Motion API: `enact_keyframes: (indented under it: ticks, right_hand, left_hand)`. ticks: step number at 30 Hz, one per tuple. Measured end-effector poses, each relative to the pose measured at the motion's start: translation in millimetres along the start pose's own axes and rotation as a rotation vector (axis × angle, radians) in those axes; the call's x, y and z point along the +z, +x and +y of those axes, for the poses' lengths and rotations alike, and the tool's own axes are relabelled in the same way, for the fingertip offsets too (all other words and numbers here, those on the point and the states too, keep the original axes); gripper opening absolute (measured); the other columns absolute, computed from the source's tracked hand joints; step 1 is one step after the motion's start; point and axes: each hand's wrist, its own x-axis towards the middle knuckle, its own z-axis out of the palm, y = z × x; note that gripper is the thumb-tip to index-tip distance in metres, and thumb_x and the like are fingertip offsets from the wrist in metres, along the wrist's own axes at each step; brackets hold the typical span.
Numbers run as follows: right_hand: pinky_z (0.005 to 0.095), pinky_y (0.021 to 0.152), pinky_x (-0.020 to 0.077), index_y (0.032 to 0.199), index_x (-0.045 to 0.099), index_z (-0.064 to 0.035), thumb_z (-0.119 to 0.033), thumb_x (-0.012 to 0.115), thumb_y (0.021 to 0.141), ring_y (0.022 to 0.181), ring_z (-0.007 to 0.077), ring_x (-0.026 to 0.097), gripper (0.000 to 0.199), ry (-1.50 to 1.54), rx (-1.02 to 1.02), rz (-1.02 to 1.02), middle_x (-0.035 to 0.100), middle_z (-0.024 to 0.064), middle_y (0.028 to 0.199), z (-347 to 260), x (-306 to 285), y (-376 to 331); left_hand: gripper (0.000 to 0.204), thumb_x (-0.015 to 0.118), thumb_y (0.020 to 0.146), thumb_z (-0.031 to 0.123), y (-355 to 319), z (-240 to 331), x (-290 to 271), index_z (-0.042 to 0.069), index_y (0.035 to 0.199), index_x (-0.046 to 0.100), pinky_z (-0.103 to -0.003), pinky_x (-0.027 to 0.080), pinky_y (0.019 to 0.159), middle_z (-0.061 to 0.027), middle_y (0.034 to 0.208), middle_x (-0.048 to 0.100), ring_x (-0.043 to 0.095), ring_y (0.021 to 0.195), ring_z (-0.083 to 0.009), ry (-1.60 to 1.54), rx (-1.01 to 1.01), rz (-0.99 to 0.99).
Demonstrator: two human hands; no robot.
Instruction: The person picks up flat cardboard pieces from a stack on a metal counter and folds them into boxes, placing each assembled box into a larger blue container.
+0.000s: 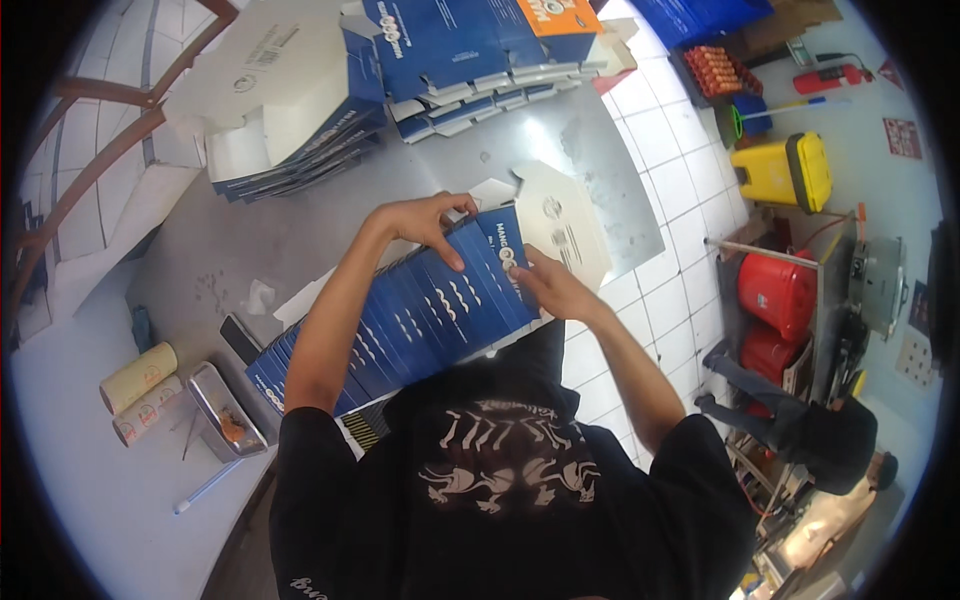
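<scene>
A long fanned row of flattened blue cartons (420,320) lies along the near edge of the steel table (300,220), overlapping like shingles. My left hand (435,220) rests on the far end of the row, fingers curled over the topmost blue carton (495,255). My right hand (550,290) presses against the right edge of that same carton. Just beyond it lies a flat white carton blank (565,225), inner side up.
Two stacks of blue and white flat cartons (290,110) (480,55) sit at the back of the table. Two paper cups (140,390) and a small metal tray (225,410) lie at the left. Yellow bin (785,170) and red buckets (775,295) stand on the tiled floor, right.
</scene>
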Motion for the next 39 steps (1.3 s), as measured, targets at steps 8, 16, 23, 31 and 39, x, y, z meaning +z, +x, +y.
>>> enact_keyframes:
  ticks: [8,16,23,31,39]
  right_hand:
    - [0.036,0.08,0.0561,0.139,0.052,-0.0066,-0.044,0.038,0.112,0.089,0.0213,0.069,0.048,-0.196,0.089,-0.243,0.073,0.0134,0.101,-15.1,-51.4,13.9]
    - [0.0465,0.111,0.0433,0.138,0.06,-0.0081,-0.004,0.072,0.085,0.133,0.0384,0.055,0.054,-0.472,-0.707,0.43,0.059,0.0232,0.141,19.5,-54.2,103.5]
    - [0.0381,0.087,0.0571,0.105,0.077,-0.0036,-0.003,0.071,0.087,0.094,0.0311,0.074,0.019,-0.164,-0.656,0.151,0.078,0.0134,0.098,29.6,-36.6,108.6]
    - [0.0433,0.084,0.0557,0.109,0.076,-0.0052,-0.002,0.069,0.087,0.094,0.0363,0.073,0.024,-0.507,-0.596,-0.028,0.077,0.0175,0.101,10.2,-43.7,118.7]
    - [0.0462,0.088,0.0533,0.114,0.074,-0.006,-0.008,0.07,0.088,0.098,0.0394,0.069,0.027,-0.457,-0.65,0.117,0.073,0.0186,0.104,64.4,-26.6,137.7]
  left_hand:
    - [0.098,0.103,0.055,0.026,2.6,-6.2,-1.2,0.011,0.138,0.054,-0.048,0.041,0.114,-0.0138,0.148,0.048,0.049,0.138,-0.0392,-0.032,-0.023,0.068]
    - [0.093,0.102,0.058,0.018,9.3,-7.8,-3.1,0.011,0.137,0.054,-0.046,0.04,0.114,-0.0082,0.143,0.052,0.05,0.138,-0.0359,-0.081,0.015,0.02]
    - [0.099,0.104,0.051,0.02,5.1,-9.4,2.2,0.013,0.136,0.055,-0.048,0.042,0.114,-0.0067,0.143,0.054,0.049,0.138,-0.0382,-0.169,-0.057,0.07]
    - [0.091,0.099,0.059,0.005,7.3,-9.7,1.0,0.013,0.136,0.052,-0.046,0.054,0.106,-0.0081,0.141,0.049,0.049,0.138,-0.0336,-0.153,-0.025,0.035]
    - [0.091,0.1,0.057,0.009,5.4,-6.4,1.5,0.014,0.136,0.054,-0.046,0.048,0.11,-0.0066,0.143,0.05,0.048,0.139,-0.0347,-0.172,-0.039,0.028]
